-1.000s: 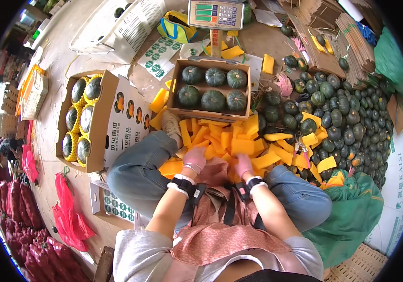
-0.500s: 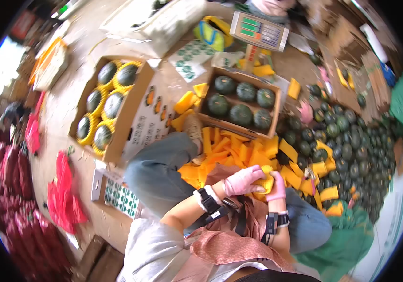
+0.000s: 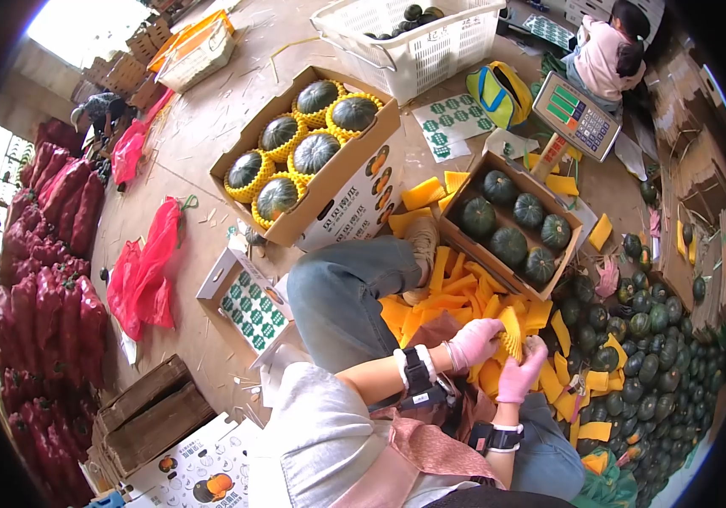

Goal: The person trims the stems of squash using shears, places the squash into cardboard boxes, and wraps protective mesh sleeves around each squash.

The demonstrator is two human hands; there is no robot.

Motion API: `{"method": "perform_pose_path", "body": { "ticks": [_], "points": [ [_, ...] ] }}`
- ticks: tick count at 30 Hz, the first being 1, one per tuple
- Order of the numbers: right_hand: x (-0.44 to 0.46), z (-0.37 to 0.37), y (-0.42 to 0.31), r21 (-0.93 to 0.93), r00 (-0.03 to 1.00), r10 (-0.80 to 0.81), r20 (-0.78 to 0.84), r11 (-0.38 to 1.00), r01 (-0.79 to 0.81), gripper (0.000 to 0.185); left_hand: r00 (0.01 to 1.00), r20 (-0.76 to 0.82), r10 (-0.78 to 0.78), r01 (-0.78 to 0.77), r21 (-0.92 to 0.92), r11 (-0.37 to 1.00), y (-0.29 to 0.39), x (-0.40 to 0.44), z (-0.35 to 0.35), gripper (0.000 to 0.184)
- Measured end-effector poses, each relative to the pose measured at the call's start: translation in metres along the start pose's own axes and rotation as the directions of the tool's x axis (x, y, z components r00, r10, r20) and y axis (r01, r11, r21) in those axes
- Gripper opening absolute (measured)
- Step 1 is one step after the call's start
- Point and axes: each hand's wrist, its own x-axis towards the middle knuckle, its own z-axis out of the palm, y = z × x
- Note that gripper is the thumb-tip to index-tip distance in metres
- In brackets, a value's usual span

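Note:
In front of my lap, my left hand in a pink glove grips one edge of a yellow foam net sleeve. My right hand, also gloved in pink, pinches the lower right side of the same sleeve. The sleeve stands upright between the hands, with no pumpkin visible in it. Below and around my hands lies a heap of flat yellow foam net sleeves. Just beyond the heap, an open cardboard box holds several bare dark green pumpkins.
A printed carton at centre-left holds pumpkins in yellow nets. Many loose pumpkins cover the floor at right. A digital scale, a white crate and a seated person are at the back. Red mesh sacks line the left.
My view has swung left, so the scene sits further right. Both hands still hold the foam net sleeve, which now stands more upright and flattened between them.

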Motion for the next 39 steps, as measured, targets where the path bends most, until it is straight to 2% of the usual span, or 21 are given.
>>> {"method": "perform_pose_path", "body": {
  "ticks": [2, 4, 6, 8, 11, 12, 13, 14, 15, 16, 18, 20, 22, 24, 27, 30, 31, 34, 35, 36, 39],
  "points": [
    [-0.001, -0.004, 0.004, -0.223, 0.994, 0.028, 0.109, 0.975, -0.003, 0.031, 0.976, 0.171, -0.133, 0.195, -0.429, 0.882, 0.008, 0.001, -0.006, 0.017],
    [0.0, -0.021, 0.052, 0.166, 0.884, 0.398, 0.246, 0.881, -0.443, 0.029, 0.88, 0.389, -0.273, 0.472, -0.783, 0.405, 0.006, 0.003, -0.015, 0.014],
    [0.0, -0.033, -0.009, 0.691, 0.764, 0.355, 0.539, 0.332, -0.642, 0.032, 0.838, 0.533, -0.116, 0.545, -0.816, 0.191, 0.008, -0.002, -0.024, 0.019],
    [-0.004, -0.038, -0.026, 0.643, 0.742, 0.318, 0.59, 0.37, -0.67, 0.03, 0.789, 0.611, 0.064, 0.503, -0.702, 0.504, 0.002, 0.0, -0.032, 0.031],
    [-0.004, -0.049, -0.032, 0.35, 0.777, 0.175, 0.605, 0.818, -0.457, 0.025, 0.834, 0.508, 0.214, 0.351, -0.789, 0.504, 0.02, -0.003, -0.035, 0.027],
    [-0.002, -0.042, -0.036, 0.483, 0.713, 0.257, 0.652, 0.583, -0.653, 0.023, 0.83, 0.542, 0.129, 0.335, -0.669, 0.663, 0.014, 0.001, -0.03, 0.024],
    [-0.001, -0.04, -0.041, 0.259, 0.873, 0.007, 0.488, 0.954, -0.152, 0.027, 0.868, 0.487, 0.1, 0.32, -0.701, 0.637, 0.018, 0.0, -0.026, 0.023],
    [-0.002, -0.039, -0.043, -0.127, 0.853, -0.299, 0.428, 0.914, 0.385, 0.032, 0.9, 0.431, 0.067, 0.304, -0.731, 0.611, 0.022, -0.001, -0.023, 0.021],
    [-0.007, -0.025, -0.034, 0.266, 0.961, -0.047, 0.272, 0.963, -0.028, 0.036, 0.921, 0.387, -0.043, 0.313, -0.673, 0.67, 0.025, 0.0, -0.022, 0.02],
    [-0.011, -0.009, -0.017, 0.658, 0.943, 0.25, 0.22, 0.675, -0.333, 0.04, 0.976, 0.212, 0.052, 0.073, -0.541, 0.838, 0.019, 0.003, -0.016, 0.016],
    [-0.011, -0.004, -0.007, 0.812, 0.849, 0.39, 0.355, 0.32, -0.487, 0.038, 0.991, 0.042, 0.129, -0.102, -0.397, 0.912, 0.02, 0.002, -0.006, 0.012],
    [-0.012, -0.007, -0.02, 0.739, 0.853, 0.391, 0.346, 0.446, -0.504, 0.035, 0.969, -0.037, 0.244, -0.246, -0.064, 0.967, 0.026, 0.006, -0.009, 0.013],
    [-0.009, -0.009, -0.017, 0.727, 0.865, 0.356, 0.354, 0.478, -0.494, 0.016, 0.991, 0.028, 0.132, -0.121, -0.26, 0.958, 0.026, 0.005, -0.015, 0.014],
    [-0.004, -0.014, 0.004, 0.413, 0.925, 0.151, 0.349, 0.862, -0.296, 0.006, 0.933, 0.342, 0.114, 0.215, -0.782, 0.585, 0.023, 0.006, -0.023, 0.018],
    [0.009, -0.033, -0.029, 0.643, 0.753, 0.202, 0.626, 0.411, -0.646, 0.01, 0.342, 0.922, 0.181, 0.633, -0.369, 0.681, -0.009, 0.018, -0.06, 0.034],
    [0.006, -0.038, -0.073, 0.435, 0.438, 0.064, 0.897, 0.062, -0.898, 0.03, 0.693, 0.721, 0.015, 0.561, -0.551, 0.618, -0.025, 0.034, -0.076, 0.029],
    [-0.009, -0.031, -0.05, 0.318, 0.323, 0.156, 0.933, 0.056, -0.946, 0.036, 0.701, 0.712, -0.042, 0.688, -0.66, 0.3, 0.02, 0.045, -0.084, 0.033],
    [0.05, -0.028, -0.032, 0.589, 0.597, 0.078, 0.799, 0.102, -0.802, 0.037, 0.717, 0.688, -0.114, 0.689, -0.673, 0.268, 0.017, 0.061, -0.068, 0.057],
    [0.079, -0.034, -0.025, 0.637, 0.647, -0.003, 0.763, 0.173, -0.751, 0.038, 0.51, 0.859, -0.048, 0.85, -0.495, 0.18, 0.018, 0.082, -0.068, 0.063],
    [0.106, -0.036, -0.02, 0.682, 0.684, -0.087, 0.724, 0.234, -0.693, 0.039, 0.564, 0.817, -0.122, 0.716, -0.41, 0.564, 0.004, 0.105, -0.078, 0.063],
    [0.158, 0.006, -0.011, 0.407, 0.678, 0.45, 0.581, 0.56, -0.721, 0.042, 0.788, 0.6, -0.14, 0.096, 0.105, 0.99, -0.019, 0.187, -0.089, 0.026]
  ]
}}
